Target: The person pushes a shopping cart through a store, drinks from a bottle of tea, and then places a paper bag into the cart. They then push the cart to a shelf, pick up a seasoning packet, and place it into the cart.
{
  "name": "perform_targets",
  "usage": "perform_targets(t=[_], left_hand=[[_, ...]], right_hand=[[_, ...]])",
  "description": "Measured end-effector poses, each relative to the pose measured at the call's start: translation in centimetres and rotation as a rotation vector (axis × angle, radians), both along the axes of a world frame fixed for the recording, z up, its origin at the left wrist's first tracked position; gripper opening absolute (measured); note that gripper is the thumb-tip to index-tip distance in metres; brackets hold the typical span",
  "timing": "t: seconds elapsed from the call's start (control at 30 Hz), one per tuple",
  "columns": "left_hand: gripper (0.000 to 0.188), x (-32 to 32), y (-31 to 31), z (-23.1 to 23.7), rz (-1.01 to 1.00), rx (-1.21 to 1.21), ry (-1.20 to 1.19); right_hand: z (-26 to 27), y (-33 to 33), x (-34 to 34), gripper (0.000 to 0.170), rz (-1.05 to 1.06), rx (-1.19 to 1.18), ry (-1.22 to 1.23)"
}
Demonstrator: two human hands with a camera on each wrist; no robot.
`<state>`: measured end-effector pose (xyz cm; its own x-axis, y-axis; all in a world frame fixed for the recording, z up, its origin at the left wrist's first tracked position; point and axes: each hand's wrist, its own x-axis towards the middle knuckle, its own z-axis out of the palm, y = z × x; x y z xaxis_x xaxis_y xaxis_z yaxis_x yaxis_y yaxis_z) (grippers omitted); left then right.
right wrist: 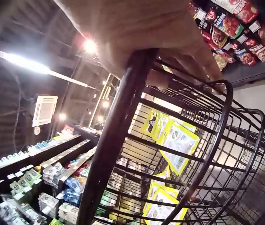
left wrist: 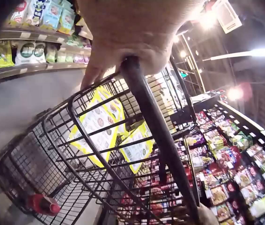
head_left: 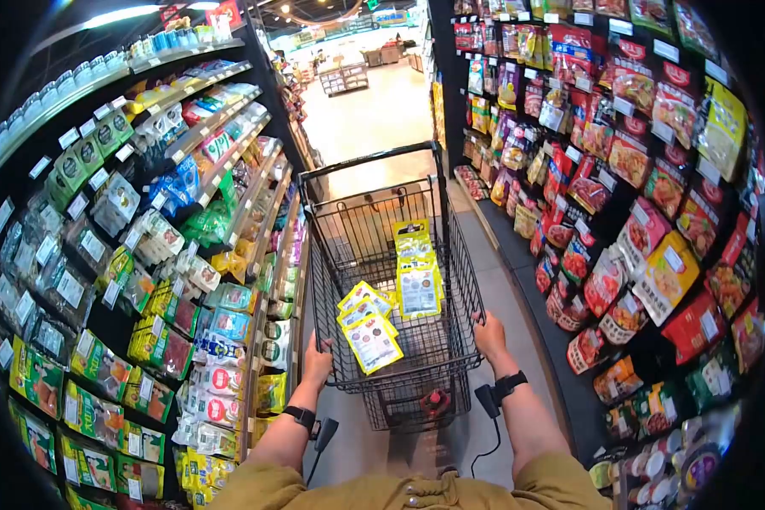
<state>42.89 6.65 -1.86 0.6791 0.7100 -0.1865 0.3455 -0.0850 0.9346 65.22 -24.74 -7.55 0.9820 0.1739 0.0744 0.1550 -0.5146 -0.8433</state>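
A black wire shopping cart stands in front of me in the aisle. My left hand grips its near left corner; in the left wrist view the handlebar runs out from under the palm. At the near right corner my right hand holds the same cart, its palm over the bar and its fingers curled down beside the wire side in the right wrist view. Inside the basket lie two overlapping groups of flat yellow-edged packets, one left group near the front and one right group farther back.
Shelves of bagged goods line the left side. Packets hang on the right rack, above a dark base ledge. A red object shows at the cart's lower near end. Ahead, the aisle opens onto a bright floor.
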Motion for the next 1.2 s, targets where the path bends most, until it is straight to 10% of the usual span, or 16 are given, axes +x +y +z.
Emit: perform_targets(t=[1.2], left_hand=[[0.077,53.2,18.8,-2.8,0.184,-0.068,-0.054]], right_hand=[[-2.8,22.1,59.1,0.019,0.255,0.056,-0.067]])
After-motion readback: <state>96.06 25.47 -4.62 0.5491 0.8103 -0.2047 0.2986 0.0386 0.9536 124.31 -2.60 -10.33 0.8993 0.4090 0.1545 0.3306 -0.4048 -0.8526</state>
